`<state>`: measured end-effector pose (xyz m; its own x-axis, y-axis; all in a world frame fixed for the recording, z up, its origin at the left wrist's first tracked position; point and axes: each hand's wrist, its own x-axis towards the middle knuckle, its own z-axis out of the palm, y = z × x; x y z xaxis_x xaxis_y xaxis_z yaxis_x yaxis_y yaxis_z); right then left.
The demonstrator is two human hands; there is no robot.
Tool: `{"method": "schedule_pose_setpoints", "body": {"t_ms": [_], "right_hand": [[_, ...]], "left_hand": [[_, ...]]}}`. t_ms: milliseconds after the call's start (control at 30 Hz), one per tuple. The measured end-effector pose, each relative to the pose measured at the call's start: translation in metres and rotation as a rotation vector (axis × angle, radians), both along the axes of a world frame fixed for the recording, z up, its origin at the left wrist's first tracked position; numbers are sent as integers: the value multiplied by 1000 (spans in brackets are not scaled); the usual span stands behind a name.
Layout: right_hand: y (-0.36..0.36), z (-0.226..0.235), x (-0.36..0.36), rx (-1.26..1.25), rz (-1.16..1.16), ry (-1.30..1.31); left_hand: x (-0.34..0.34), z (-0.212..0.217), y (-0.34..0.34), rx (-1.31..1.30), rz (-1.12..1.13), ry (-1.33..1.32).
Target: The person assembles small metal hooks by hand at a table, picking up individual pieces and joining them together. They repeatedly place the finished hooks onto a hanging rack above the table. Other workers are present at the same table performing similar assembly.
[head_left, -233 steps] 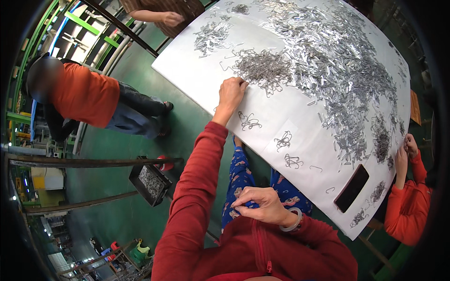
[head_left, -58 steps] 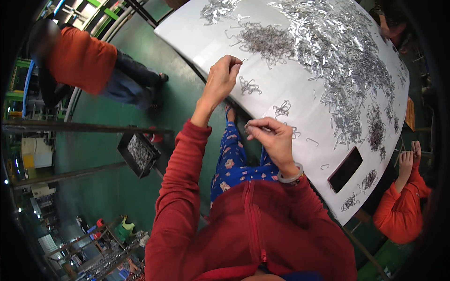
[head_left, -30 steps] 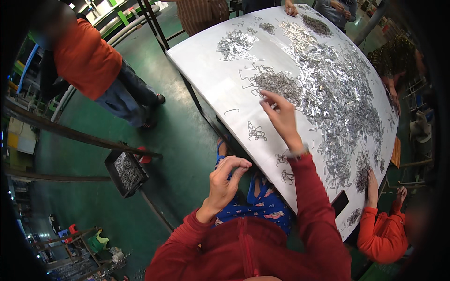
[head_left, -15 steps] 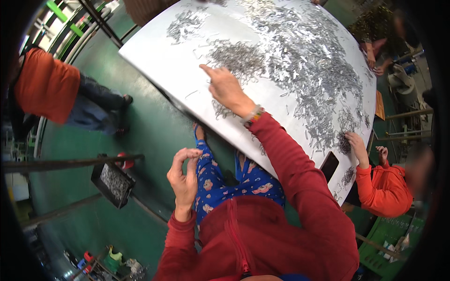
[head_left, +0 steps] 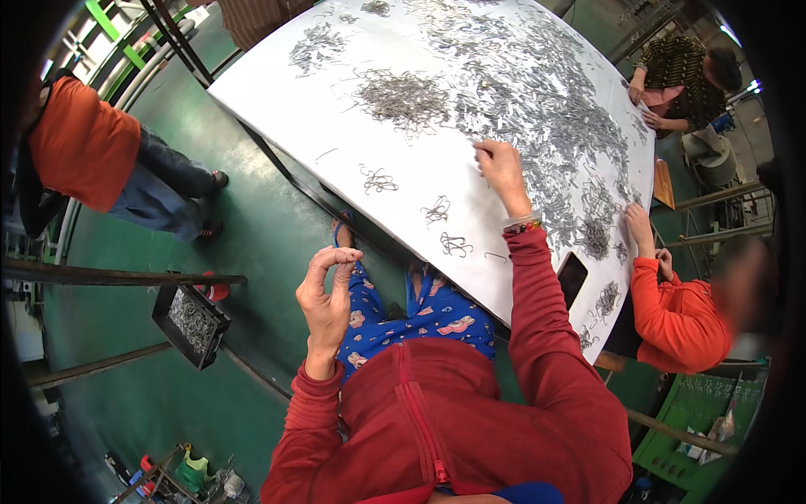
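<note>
My right hand (head_left: 502,175) is over the white table (head_left: 353,143), beside the near edge of a broad spread of small grey metal pieces (head_left: 512,92). Its fingers are curled together, and whatever they hold is hidden. My left hand (head_left: 326,294) is off the table, in front of my body, thumb and fingers drawn into a pinch; I cannot make out anything between them. A dense heap of thin, dark bent metal hooks (head_left: 405,99) lies left of my right hand. Smaller clusters of hooks (head_left: 456,244) are scattered nearer the table's front edge.
A dark phone (head_left: 573,280) lies by the right edge. A co-worker in an orange top (head_left: 684,323) and another in a patterned top (head_left: 684,84) reach onto the table. Someone in orange (head_left: 84,143) stands left. A black bin (head_left: 191,326) of metal pieces sits beyond a rail.
My right hand has moved right, from beside the dark heap to the edge of the grey spread, and its extended index finger has curled in. My left hand has barely moved.
</note>
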<state>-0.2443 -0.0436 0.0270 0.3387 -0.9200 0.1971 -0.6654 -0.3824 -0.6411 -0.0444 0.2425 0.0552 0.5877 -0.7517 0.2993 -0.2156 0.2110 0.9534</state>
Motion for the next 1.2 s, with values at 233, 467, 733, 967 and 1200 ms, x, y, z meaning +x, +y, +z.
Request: {"method": "schedule_pose_setpoints", "body": {"t_ms": [233, 467, 733, 967, 1200], "right_hand": [[-2, -48, -39, -83, -2, 219], [29, -7, -8, 13, 103, -13], [161, 67, 55, 632, 400, -650], [176, 79, 60, 378, 436, -581], [172, 66, 72, 498, 337, -671]], "left_hand": [[-8, -4, 1, -22, -39, -19], [-13, -13, 1, -29, -128, -140], [-12, -6, -10, -6, -92, -205], [-5, 1, -15, 47, -84, -248], [-2, -9, -21, 62, -94, -254]]}}
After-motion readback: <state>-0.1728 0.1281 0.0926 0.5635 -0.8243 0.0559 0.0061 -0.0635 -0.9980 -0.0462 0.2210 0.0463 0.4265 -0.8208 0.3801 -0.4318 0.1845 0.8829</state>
